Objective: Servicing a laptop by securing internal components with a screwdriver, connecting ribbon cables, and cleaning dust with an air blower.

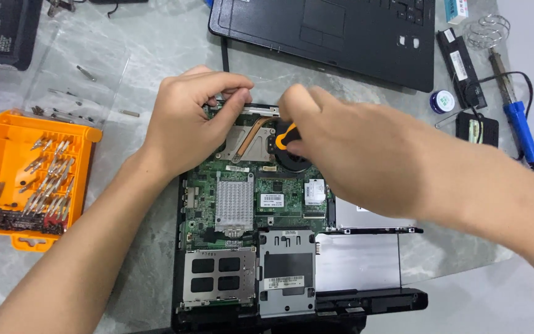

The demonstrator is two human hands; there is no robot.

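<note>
An opened laptop chassis (291, 272) lies on the marble table (155, 55), its green motherboard (279, 192) bared, with an orange bit case (7, 185) well to the left. At the board's far edge the left hand (186, 124) pinches down beside the copper heat pipe (251, 137). The right hand (335, 148) is closed around an orange-and-black screwdriver (284, 137) over the fan; holding it upright with steady downward pressure should spare the screw head.

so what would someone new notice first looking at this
Most striking is the opened laptop at centre, its green circuit board bare, with both hands over its far end: the right hand grips an orange-and-black screwdriver by the fan, the left hand rests on the copper heat pipe. At far left sits a bright orange bit tray; a blue soldering iron lies at far right.
</note>
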